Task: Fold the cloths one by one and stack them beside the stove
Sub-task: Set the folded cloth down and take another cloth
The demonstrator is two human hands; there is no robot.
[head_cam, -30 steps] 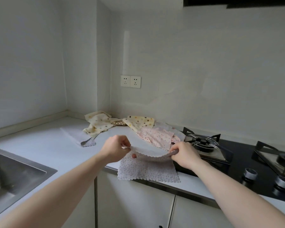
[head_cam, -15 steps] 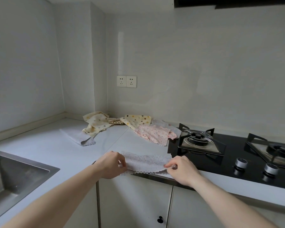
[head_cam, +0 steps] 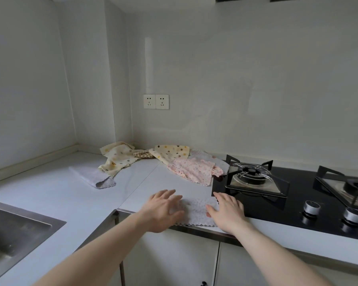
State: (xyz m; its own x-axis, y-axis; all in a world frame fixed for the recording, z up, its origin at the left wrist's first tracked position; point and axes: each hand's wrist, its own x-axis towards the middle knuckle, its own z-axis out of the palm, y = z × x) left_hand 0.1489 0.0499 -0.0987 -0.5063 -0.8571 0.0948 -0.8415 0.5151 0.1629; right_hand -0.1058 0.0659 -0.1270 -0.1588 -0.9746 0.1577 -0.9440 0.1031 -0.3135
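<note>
Pressing flat with spread fingers, the left hand (head_cam: 163, 209) and right hand (head_cam: 227, 211) rest on the folded cloth (head_cam: 194, 211) at lower centre, beside the stove (head_cam: 293, 203).

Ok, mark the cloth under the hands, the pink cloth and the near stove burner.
white cloth (head_cam: 194, 211), head view: bare middle between the hands.
pink cloth (head_cam: 191, 171), head view: centre of fabric.
near stove burner (head_cam: 251, 174), head view: black burner cap.

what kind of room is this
Most likely a small home kitchen: a black glass gas stove with metal burner grates is set into a white L-shaped countertop, a stainless steel sink sits at the left, and patterned cloths lie by the wall.
</note>
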